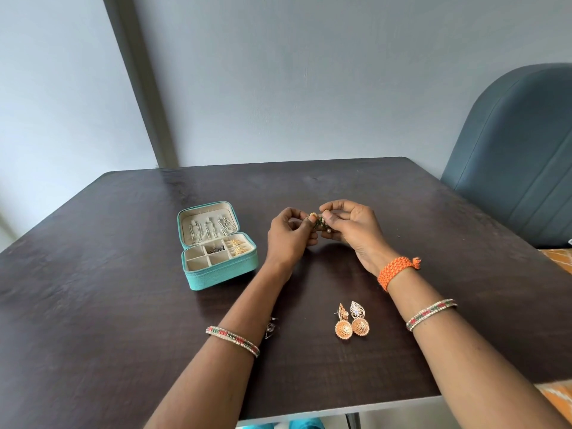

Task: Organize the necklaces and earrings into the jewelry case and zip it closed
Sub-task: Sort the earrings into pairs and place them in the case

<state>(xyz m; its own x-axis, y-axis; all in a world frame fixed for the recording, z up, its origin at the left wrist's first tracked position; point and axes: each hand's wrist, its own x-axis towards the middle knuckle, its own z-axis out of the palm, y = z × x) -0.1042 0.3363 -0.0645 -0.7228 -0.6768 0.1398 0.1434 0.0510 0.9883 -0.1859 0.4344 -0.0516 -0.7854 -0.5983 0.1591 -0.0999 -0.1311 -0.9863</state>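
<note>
Lying nearest on the dark brown wooden counter (pixel 93 305) is a pair of gold dome-shaped dangling earrings (pixel 352 321), side by side and touching, between the two forearms. A small clear sparkly piece (pixel 271 327) peeks out just beside the left forearm, partly hidden by it, so what it is cannot be told. Each forearm wears a thin bangle with red and green stones (pixel 232 340), and the right wrist also has an orange braided thread band (pixel 397 269).

Farther out, both hands are lifted above the middle of the counter, close together. The left hand (pixel 289 235) and the right hand (pixel 351 226) both have curled fingers that pinch a small gold and green earring with a tiny white bead (pixel 318 221) between them. The fingers cover most of it.

To the left of the hands sits the small teal zip-up jewelry case (pixel 216 272), open, with its lid standing up. Silver chain necklaces (pixel 210 229) hang in a row inside the lid. The cream tray below has little square boxes; gold earrings (pixel 237 246) lie in the right part, and some dark small pieces (pixel 216 249) lie in a middle box.

Past the counter is a pale grey wall (pixel 309 72), and a blue-grey padded chair (pixel 520 168) stands at the far right.
</note>
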